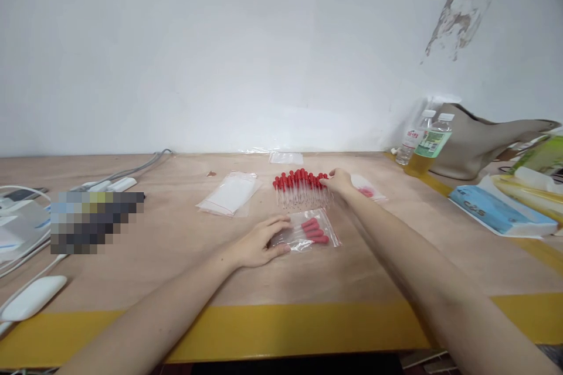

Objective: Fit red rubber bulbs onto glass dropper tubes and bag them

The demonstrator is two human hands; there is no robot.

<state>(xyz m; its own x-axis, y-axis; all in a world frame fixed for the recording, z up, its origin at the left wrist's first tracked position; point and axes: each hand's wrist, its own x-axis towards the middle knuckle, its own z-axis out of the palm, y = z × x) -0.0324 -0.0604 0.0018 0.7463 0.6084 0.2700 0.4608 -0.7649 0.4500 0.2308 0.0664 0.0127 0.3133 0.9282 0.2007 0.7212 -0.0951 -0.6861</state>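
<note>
A row of glass droppers with red rubber bulbs [300, 187] lies on the wooden table. My right hand [338, 182] reaches to the right end of that row, fingers pinched on one dropper. My left hand [260, 241] presses flat on the open end of a small clear zip bag [308, 234] that holds several red-bulbed droppers. Just right of my right hand lies another clear bag with red inside [368, 189].
A stack of flat clear bags [229, 193] lies left of the droppers, one more [286, 158] by the wall. Cables, a white device [33, 296] and a blurred patch sit at left. Water bottles [428, 137], a beige bag and packets [499, 211] crowd the right.
</note>
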